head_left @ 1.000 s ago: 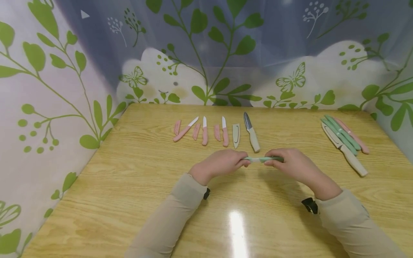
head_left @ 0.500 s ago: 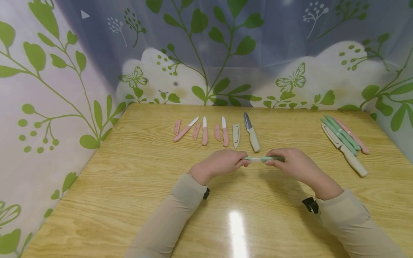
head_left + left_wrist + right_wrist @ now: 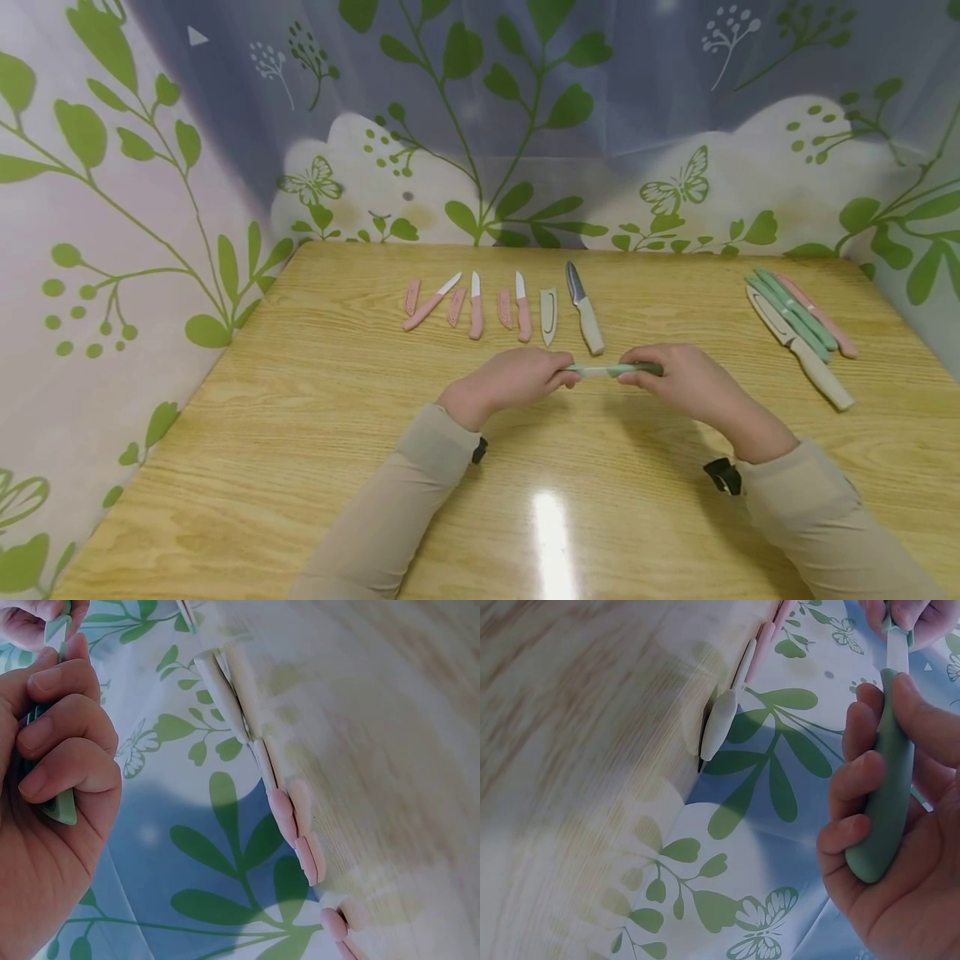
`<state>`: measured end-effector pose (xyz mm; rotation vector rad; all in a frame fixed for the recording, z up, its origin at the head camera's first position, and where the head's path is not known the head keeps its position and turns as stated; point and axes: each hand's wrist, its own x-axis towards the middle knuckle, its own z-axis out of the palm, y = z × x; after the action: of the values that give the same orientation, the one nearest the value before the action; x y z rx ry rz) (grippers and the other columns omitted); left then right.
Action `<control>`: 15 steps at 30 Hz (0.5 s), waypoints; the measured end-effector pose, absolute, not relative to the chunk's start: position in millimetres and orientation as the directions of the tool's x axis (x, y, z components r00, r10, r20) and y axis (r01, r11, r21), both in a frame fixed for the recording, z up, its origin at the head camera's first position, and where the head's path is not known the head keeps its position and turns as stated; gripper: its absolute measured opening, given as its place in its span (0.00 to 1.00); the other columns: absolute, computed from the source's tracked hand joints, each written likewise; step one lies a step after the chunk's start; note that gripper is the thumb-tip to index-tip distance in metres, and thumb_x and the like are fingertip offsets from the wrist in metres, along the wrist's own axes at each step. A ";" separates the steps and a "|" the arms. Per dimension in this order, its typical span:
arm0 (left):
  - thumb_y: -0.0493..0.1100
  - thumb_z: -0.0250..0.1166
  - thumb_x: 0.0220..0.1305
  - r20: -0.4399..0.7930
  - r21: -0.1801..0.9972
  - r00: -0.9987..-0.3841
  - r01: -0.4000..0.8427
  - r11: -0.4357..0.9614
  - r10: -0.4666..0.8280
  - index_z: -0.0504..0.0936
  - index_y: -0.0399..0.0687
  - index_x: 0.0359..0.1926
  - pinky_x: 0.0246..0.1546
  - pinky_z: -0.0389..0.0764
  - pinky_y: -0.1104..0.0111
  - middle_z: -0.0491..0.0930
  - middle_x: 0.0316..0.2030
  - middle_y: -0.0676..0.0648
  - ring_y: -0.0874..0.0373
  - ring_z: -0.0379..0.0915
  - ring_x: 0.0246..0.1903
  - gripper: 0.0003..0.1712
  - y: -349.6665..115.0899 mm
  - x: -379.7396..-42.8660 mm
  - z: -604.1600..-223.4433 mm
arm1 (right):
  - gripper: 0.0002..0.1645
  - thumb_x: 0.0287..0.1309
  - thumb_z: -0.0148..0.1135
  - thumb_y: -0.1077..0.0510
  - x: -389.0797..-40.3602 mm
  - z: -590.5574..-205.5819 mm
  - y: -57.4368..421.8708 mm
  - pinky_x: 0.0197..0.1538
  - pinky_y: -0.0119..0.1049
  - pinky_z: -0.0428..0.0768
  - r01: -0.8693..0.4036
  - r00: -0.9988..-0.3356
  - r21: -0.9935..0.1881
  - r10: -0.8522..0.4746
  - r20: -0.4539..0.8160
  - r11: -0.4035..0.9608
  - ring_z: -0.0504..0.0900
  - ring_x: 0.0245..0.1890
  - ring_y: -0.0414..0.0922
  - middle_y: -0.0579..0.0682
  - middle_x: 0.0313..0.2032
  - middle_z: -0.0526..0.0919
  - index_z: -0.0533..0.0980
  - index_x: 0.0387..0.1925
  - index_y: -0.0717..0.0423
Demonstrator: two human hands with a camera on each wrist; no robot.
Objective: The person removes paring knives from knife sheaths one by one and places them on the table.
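From the head we are facing forward-down over the table (image 3: 255, 433); from both wrists, closely toward the hands (image 3: 79, 799) (image 3: 922, 862), sharing the backdrop (image 3: 146, 855).

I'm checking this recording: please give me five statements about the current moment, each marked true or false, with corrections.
1. The right hand holds the green knife by its handle. True.
2. The left hand holds nothing. False: it grips a green sheath.
3. White blade shows between handle and sheath. True.
4. Three pink-handled knives lie unsheathed on the table. True.
5. The cream-handled knife beside the loose cream sheath is covered. False: its dark blade is bare.
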<state>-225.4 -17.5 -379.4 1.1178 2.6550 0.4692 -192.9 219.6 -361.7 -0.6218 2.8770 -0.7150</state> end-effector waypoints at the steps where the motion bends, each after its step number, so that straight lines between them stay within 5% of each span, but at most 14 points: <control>1: 0.52 0.48 0.75 -0.078 0.372 -0.685 0.654 0.659 0.724 0.78 0.46 0.42 0.22 0.60 0.74 0.68 0.22 0.55 0.64 0.57 0.19 0.18 -17.6 -225.5 -379.6 | 0.17 0.64 0.60 0.49 -192.9 -361.5 219.5 0.34 0.39 0.75 -0.361 -0.910 -0.470 -0.414 -0.012 0.806 0.78 0.31 0.40 0.52 0.40 0.86 0.81 0.48 0.55; 15: 0.52 0.47 0.76 -0.081 0.373 -0.689 0.649 0.663 0.720 0.78 0.47 0.42 0.22 0.60 0.74 0.66 0.21 0.55 0.64 0.57 0.19 0.18 -18.3 -225.3 -379.6 | 0.17 0.65 0.60 0.48 -194.1 -362.6 221.8 0.36 0.41 0.76 -0.360 -0.909 -0.474 -0.416 -0.013 0.803 0.79 0.35 0.42 0.52 0.42 0.85 0.81 0.47 0.54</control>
<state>-225.3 -18.3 -379.6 1.1111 2.6574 0.4678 -194.1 221.8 -362.6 -0.6204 2.8718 -0.7195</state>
